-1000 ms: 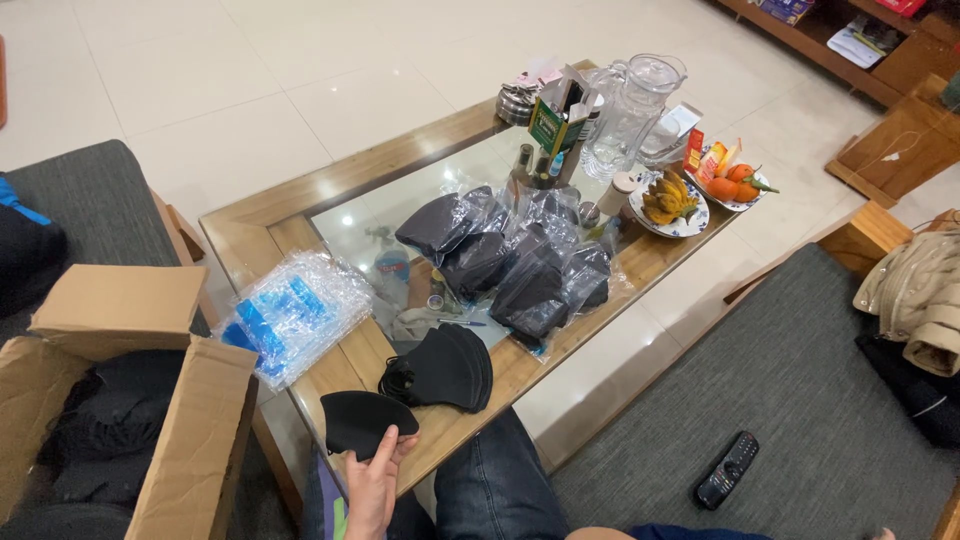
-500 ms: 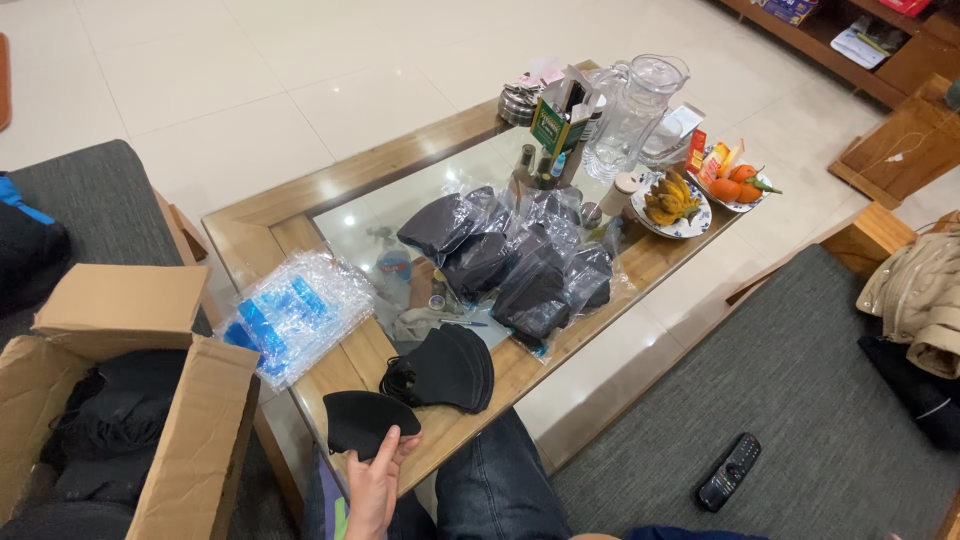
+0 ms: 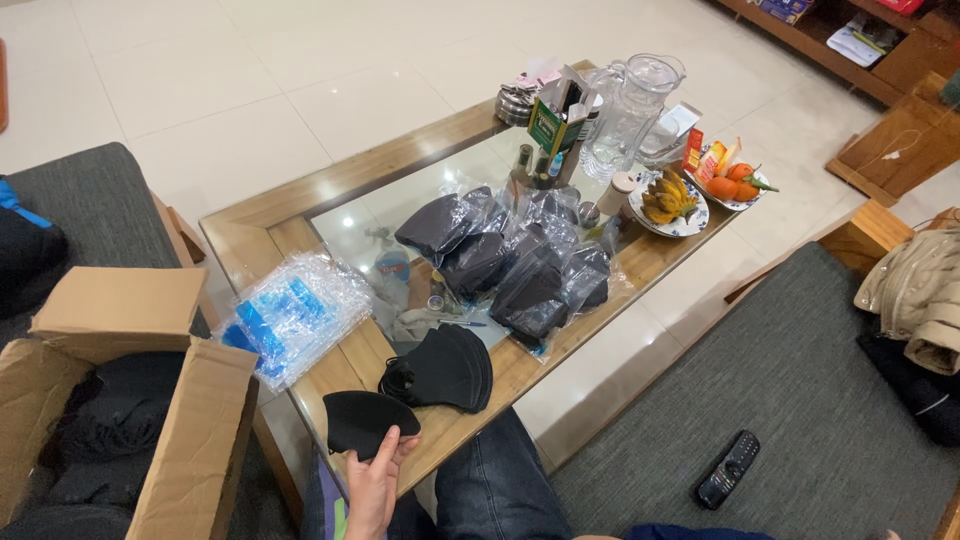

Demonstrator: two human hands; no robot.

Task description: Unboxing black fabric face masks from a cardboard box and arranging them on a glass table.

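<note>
My left hand (image 3: 372, 482) rises from the bottom edge and holds a single black face mask (image 3: 362, 418) by its lower edge, thumb on top, over the near corner of the coffee table (image 3: 262, 232). Just right of it a stack of black masks (image 3: 445, 366) lies on the wooden rim. Several clear bags packed with black masks (image 3: 512, 262) sit on the glass middle. A pile of empty clear bags with blue print (image 3: 290, 312) lies at the table's left edge. My right hand is out of view.
An open cardboard box (image 3: 190, 440) with dark cloth stands at my left. The far table end holds a glass jug (image 3: 640, 102), a fruit plate (image 3: 668, 200) and small containers. A remote control (image 3: 727, 468) lies on the grey rug; a beige jacket (image 3: 918, 292) lies at the right.
The view has drifted slightly. My left hand still holds the black mask in nearly the same spot; nothing else has moved.
</note>
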